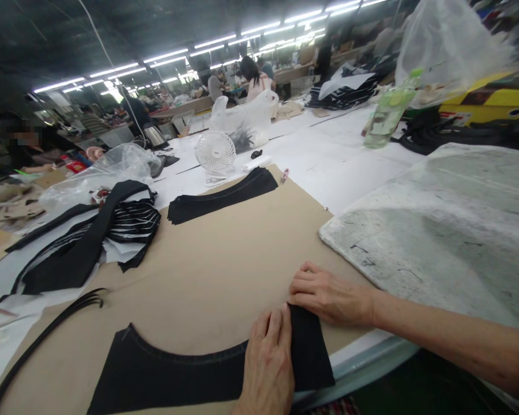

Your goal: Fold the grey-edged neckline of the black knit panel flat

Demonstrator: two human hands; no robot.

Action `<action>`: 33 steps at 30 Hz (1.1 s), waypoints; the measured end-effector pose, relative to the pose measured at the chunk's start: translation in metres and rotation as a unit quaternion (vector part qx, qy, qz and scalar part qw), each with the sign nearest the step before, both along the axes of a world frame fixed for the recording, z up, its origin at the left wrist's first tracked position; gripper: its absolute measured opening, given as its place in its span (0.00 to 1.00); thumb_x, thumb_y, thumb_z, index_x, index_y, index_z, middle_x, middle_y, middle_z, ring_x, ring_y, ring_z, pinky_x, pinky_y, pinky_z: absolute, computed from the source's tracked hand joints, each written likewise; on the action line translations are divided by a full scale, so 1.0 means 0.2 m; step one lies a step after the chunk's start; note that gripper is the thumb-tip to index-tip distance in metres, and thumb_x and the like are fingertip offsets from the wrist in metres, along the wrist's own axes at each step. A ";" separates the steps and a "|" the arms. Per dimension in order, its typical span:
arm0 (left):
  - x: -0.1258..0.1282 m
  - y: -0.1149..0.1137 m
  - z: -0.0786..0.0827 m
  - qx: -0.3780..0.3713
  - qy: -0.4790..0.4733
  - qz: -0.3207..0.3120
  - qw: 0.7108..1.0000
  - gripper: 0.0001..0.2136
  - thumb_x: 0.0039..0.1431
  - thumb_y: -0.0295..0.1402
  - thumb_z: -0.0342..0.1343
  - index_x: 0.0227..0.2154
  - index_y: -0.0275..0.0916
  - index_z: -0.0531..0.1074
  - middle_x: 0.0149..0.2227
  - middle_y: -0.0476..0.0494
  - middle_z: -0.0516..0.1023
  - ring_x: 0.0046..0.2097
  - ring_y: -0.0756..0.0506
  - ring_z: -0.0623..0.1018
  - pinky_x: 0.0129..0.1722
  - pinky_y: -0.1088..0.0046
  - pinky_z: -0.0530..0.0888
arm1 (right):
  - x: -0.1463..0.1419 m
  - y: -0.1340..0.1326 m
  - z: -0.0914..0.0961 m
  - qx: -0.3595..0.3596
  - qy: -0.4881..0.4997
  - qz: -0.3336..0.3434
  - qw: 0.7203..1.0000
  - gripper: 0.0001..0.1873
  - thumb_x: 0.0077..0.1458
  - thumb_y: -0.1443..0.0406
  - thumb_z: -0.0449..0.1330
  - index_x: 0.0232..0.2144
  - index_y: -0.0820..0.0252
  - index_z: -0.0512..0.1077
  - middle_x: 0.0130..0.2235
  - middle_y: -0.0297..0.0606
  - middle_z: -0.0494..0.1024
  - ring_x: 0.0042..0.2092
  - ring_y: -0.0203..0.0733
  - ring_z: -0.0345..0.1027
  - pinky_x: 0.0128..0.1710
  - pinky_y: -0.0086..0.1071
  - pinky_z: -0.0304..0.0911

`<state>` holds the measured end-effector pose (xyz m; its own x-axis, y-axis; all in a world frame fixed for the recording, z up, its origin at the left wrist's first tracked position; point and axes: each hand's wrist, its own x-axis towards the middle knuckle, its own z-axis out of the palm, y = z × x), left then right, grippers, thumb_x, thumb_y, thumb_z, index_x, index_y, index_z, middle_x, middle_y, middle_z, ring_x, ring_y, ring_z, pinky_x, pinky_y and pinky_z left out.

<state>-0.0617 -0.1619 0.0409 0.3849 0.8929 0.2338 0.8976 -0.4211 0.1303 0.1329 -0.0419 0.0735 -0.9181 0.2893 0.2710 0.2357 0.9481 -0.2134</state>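
Observation:
A curved black fabric piece (177, 380) lies on a tan board at the front edge of the table, with a pale line along its inner curve. My left hand (268, 357) rests on its right part, fingers close together and bent down at the upper edge. My right hand (324, 293) is closed at that same edge, its curled fingers pinching the upper right corner. The fingertips of both hands nearly meet there, and the exact grip underneath is hidden. Farther up the board lies a stack of similar curved black pieces (225, 199).
Black strips (47, 340) and a pile of black and white pieces (86, 242) lie left. Behind are a small white fan (215, 152) and plastic bags (246, 118). A grey-white slab (441, 230), a green-capped bottle (389, 112) and a yellow box (484, 106) occupy the right. Other people work farther back.

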 end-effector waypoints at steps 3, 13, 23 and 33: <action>-0.01 0.01 0.02 0.008 0.019 -0.012 1.000 0.29 0.50 0.15 0.48 0.58 0.28 0.63 0.48 0.38 0.72 0.48 0.40 0.69 0.49 0.63 0.71 | 0.01 -0.01 -0.01 -0.003 0.011 -0.006 1.000 0.14 0.64 0.70 0.47 0.42 0.62 0.72 0.35 0.40 0.72 0.38 0.40 0.60 0.45 0.38 0.52; 0.00 0.09 0.09 0.094 0.090 -0.067 0.989 0.22 0.51 0.17 0.49 0.51 0.27 0.70 0.41 0.41 0.76 0.42 0.42 0.71 0.42 0.65 0.72 | 0.04 -0.02 0.02 -0.089 0.014 -0.056 0.994 0.17 0.60 0.73 0.47 0.46 0.59 0.70 0.41 0.40 0.73 0.43 0.41 0.62 0.47 0.39 0.51; -0.01 0.06 0.05 0.019 0.018 -0.023 0.999 0.26 0.53 0.15 0.44 0.55 0.29 0.65 0.44 0.38 0.73 0.43 0.42 0.71 0.45 0.63 0.71 | 0.04 -0.04 0.04 -0.095 0.021 -0.068 0.993 0.15 0.58 0.74 0.49 0.43 0.58 0.70 0.40 0.39 0.73 0.42 0.41 0.62 0.47 0.39 0.50; 0.02 0.09 0.09 -0.006 0.025 -0.038 0.999 0.25 0.53 0.16 0.49 0.56 0.31 0.65 0.41 0.41 0.73 0.41 0.42 0.70 0.44 0.63 0.70 | 0.06 -0.02 -0.01 -0.062 0.033 -0.047 0.996 0.17 0.57 0.75 0.48 0.44 0.59 0.72 0.38 0.40 0.74 0.41 0.40 0.62 0.47 0.40 0.51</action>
